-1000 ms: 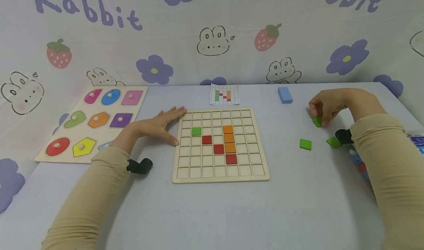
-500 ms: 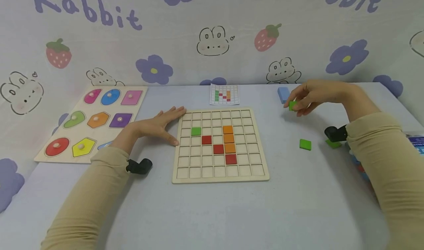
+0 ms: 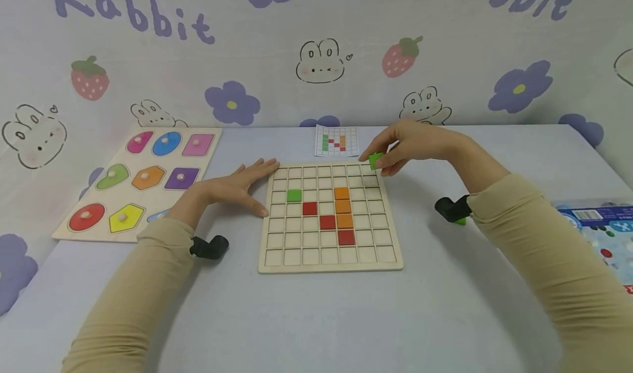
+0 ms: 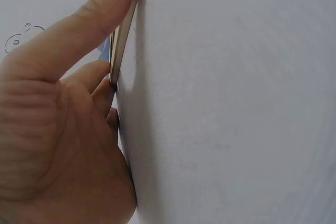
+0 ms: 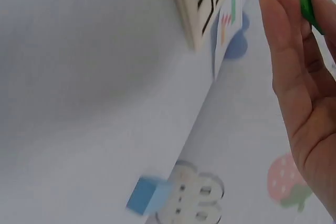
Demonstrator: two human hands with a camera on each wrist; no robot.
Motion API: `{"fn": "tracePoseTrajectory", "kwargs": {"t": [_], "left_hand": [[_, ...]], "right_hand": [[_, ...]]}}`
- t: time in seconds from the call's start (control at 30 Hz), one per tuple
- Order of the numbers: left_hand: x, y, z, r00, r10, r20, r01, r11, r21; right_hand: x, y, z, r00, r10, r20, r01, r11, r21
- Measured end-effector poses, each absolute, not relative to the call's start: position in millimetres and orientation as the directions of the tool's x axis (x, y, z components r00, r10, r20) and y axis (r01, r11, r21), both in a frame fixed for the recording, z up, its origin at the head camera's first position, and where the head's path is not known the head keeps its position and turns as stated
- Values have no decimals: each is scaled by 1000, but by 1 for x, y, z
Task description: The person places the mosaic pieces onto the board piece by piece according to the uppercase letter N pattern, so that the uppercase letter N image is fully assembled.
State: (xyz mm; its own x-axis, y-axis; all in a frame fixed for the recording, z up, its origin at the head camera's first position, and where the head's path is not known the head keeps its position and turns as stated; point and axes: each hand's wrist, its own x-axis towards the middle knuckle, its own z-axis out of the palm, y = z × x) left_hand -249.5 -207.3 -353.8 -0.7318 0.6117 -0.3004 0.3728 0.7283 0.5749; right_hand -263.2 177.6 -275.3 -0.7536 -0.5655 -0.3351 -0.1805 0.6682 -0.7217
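A wooden grid board [image 3: 331,270] lies mid-table. In its cells sit one green tile [image 3: 294,195], three orange tiles [image 3: 342,206] in a column and three red tiles [image 3: 327,222] on a diagonal. My left hand [image 3: 232,190] rests at the board's left edge, fingers spread and straight; the left wrist view shows the thumb [image 4: 79,35] against that edge. Above the board's far right corner, my right hand [image 3: 417,142] pinches another green tile [image 3: 376,161] between thumb and fingers. The right wrist view also shows this pinched tile [image 5: 310,3].
A printed pattern card [image 3: 336,142] lies behind the board. At left is a knobbed shape puzzle [image 3: 111,197]. A loose green tile [image 3: 461,221] peeks out under the right wrist camera [image 3: 451,209]. A blue block [image 5: 144,196] stands near the back edge; a printed package [image 3: 600,235] lies far right.
My right hand has picked the green tile off the table at right and carried it left, past the blue block, to the board's far right corner. My left hand has stayed still.
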Motion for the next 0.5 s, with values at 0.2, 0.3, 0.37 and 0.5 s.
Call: {"fn": "tracePoseTrajectory", "kwargs": {"t": [0.2,0.3,0.37,0.5], "left_hand": [[-249,-207,-354,-732,616,-291,376,721,581],[-250,-207,-355,-731,613,-300,372,727,577],[-251,-207,-355,-730,612,-303,372,729,575],[-251,-207,-355,-729,612,-307,371,729,575]], "right_hand": [[-258,140,-283,-711,-651,-265,-250,586,-770],[-253,123,-287,-710,-664,-235,-266,561,-784],[-250,113,-290,-712,-667,-222,-286,564,-775],[-244,95,-294,-700,-695,-167,-362,546,-756]]}}
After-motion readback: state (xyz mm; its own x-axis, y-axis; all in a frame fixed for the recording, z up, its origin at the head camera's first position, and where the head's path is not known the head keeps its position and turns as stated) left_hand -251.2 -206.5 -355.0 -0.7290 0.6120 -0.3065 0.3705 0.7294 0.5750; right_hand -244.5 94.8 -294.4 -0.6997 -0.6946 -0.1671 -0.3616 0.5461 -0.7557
